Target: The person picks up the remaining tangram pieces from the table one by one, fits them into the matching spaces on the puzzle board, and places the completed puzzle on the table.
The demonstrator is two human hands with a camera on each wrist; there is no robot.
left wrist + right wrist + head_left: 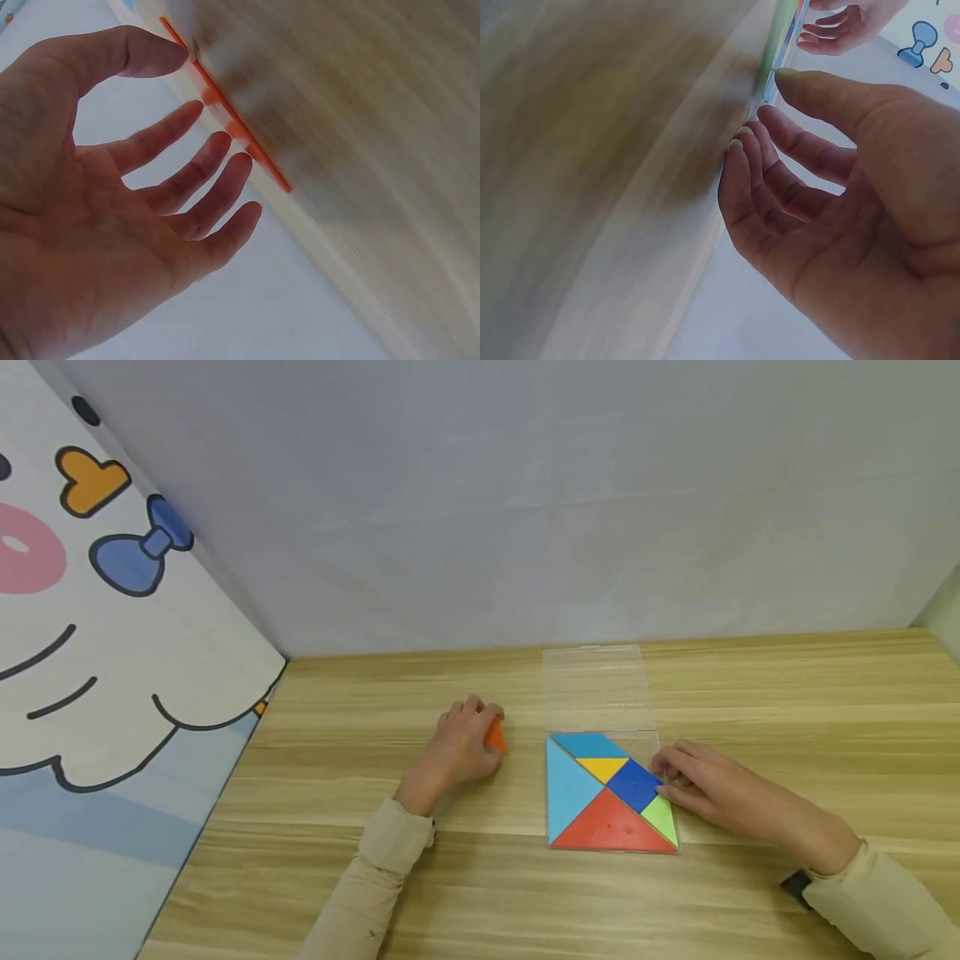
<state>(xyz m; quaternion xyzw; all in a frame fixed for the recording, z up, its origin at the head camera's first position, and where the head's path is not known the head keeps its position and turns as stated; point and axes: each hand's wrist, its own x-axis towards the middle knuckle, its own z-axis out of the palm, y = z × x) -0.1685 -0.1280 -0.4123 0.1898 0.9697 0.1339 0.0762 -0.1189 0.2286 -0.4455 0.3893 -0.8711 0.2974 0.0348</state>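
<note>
On the wooden table lies a clear plastic case (660, 742) with flat coloured tangram pieces in its near half. They include a red triangle (615, 827), a light-blue triangle (567, 793), a blue parallelogram (588, 745), a yellow triangle (602, 768), a dark-blue square (634, 787) and a green triangle (663, 820). Left of the case, my left hand (465, 743) holds an orange triangle (496, 737) between thumb and fingers, seen edge-on as an orange strip (238, 120) in the left wrist view. My right hand (705, 785) rests at the case's right edge, fingers loosely bent, thumb by the square.
The case's clear lid (597, 689) lies folded back, away from me. A pale cloth wall (555, 527) rises behind the table (360, 727). A cartoon-printed panel (112, 635) stands on the left.
</note>
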